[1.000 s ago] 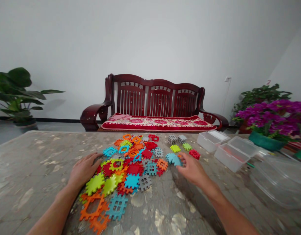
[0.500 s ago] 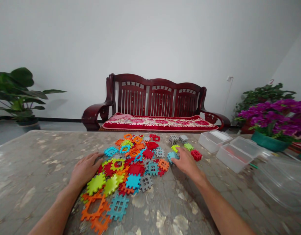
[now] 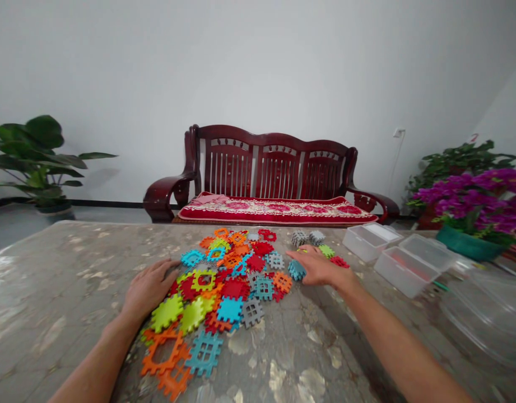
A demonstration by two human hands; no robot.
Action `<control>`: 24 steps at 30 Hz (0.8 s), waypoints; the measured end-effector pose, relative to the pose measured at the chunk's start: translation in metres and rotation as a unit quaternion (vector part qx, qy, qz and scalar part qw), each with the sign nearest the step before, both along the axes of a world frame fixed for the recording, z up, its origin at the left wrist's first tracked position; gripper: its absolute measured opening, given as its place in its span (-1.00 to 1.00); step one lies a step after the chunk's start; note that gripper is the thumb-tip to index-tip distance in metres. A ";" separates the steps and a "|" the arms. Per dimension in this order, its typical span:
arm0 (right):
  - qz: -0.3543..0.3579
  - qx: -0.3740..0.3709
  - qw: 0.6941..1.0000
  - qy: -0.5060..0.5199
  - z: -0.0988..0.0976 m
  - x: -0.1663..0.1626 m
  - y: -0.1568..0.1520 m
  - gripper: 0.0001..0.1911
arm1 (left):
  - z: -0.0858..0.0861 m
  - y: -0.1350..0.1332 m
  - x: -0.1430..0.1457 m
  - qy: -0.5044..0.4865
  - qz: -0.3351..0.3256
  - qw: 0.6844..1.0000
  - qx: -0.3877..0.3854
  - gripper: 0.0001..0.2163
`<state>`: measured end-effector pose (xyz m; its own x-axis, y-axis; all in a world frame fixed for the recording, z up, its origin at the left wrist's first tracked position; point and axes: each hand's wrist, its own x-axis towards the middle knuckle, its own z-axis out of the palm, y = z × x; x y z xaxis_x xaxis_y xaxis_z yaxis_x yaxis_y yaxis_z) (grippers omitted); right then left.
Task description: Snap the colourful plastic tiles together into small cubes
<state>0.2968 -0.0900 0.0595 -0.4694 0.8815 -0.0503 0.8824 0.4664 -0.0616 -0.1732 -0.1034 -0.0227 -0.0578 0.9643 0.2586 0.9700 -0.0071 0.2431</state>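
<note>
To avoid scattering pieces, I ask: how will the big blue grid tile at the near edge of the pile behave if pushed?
The blue grid tile is thin and full of holes, so probably light. Lying flat on the glossy table, it should slide, not roll. Its teeth meet an orange tile, which may drag along.

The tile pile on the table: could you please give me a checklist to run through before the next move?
1. Left hand lies flat on the pile, at its left edge: ok.
2. Right hand is palm down with fingers stretched, nothing visibly gripped: ok.
3. Blue stack sits right beside the right hand, apart from the pile: ok.
4. Tiles in the pile lie free of one another: not ok, many overlap.
5. What lies under the right palm: cannot tell, the hand hides it.
6. Clear boxes are lidless: cannot tell.
</note>
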 end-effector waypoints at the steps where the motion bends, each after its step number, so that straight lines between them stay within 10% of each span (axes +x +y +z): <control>1: 0.005 -0.001 1.000 -0.006 0.000 0.000 0.002 -0.02 | 0.001 0.000 0.000 0.001 0.001 1.000 -0.002 -0.49; 15: 0.036 0.002 0.999 -0.012 -0.002 0.005 0.010 -0.12 | 0.002 -0.001 0.001 0.000 -0.001 1.000 -0.007 -0.47; 24: -0.013 0.055 0.996 0.065 0.001 -0.047 -0.050 -0.48 | 0.001 0.000 0.000 0.005 -0.004 1.000 -0.003 -0.48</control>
